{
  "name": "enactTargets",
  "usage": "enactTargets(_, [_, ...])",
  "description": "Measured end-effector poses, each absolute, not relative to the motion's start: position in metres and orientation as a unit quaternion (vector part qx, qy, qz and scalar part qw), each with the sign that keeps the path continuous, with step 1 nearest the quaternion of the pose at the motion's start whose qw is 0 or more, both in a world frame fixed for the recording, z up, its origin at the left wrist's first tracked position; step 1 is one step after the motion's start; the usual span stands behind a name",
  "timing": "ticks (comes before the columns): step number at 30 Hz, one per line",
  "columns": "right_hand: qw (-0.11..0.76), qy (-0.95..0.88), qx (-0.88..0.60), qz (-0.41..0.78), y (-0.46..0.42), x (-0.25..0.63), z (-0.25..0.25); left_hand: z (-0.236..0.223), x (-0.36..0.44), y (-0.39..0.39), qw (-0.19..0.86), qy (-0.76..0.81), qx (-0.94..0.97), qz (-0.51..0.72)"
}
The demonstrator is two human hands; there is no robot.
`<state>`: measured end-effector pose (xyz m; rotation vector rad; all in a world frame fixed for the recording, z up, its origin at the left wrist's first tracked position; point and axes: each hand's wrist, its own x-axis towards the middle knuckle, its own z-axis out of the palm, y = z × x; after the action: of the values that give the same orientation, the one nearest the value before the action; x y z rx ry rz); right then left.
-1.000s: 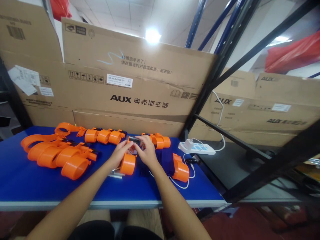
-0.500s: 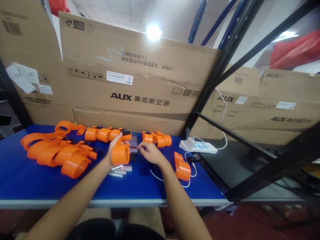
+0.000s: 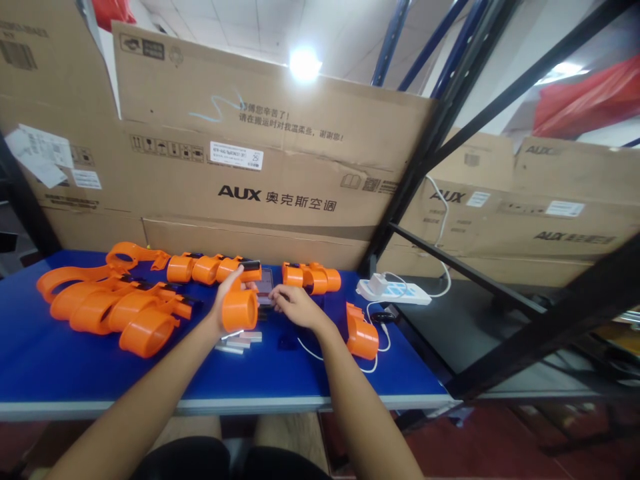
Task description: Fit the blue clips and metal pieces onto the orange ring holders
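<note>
My left hand [image 3: 223,300] is closed around an orange plastic tape dispenser [image 3: 239,311], its ring facing me and a black piece at its far end. Close by on the right, my right hand [image 3: 295,305] has thumb and fingertips pinched together. Whether anything small is between them I cannot make out. A phone [image 3: 265,283] lies behind both hands, partly hidden by them. Several small pale strips [image 3: 239,342] are on the table just below the held dispenser.
More orange tape dispensers [image 3: 147,329] crowd the left of the blue table [image 3: 270,383]. Others line the back, beside a large cardboard box [image 3: 275,167]. To the right are another dispenser [image 3: 363,335], a white power strip [image 3: 395,291] with cables, and a black rack post [image 3: 407,180].
My right hand has shifted slightly left, closer to the held dispenser and in front of the phone. The left hand keeps its hold. The whole view has drifted a little.
</note>
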<state>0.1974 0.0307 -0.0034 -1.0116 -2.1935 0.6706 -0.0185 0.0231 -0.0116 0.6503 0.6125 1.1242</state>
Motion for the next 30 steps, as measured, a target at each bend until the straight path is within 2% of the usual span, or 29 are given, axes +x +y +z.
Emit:
enactTargets(4, [0.32,-0.837,-0.427,0.121,0.031,0.206,0.008,-0.012,-0.019,0.024,0.747,0.281,0.308,0.518])
enactTargets(8, [0.248,-0.856,-0.45,0.05,0.026,0.212,0.014,-0.012,-0.019,0.024,0.74,0.287,0.313,0.522])
enactTargets(12, [0.158,-0.888,-0.431,0.036,0.02,0.207,0.009,-0.012,-0.017,0.023,0.739,0.29,0.305,0.526])
enactTargets(15, [0.122,-0.888,-0.441,0.041,0.018,0.202,0.006,-0.011,-0.015,0.022,0.744,0.293,0.297,0.522])
enactTargets(30, [0.104,-0.87,-0.482,0.01,0.011,0.202,0.004,-0.007,-0.015,0.019,0.733,0.301,0.297,0.532])
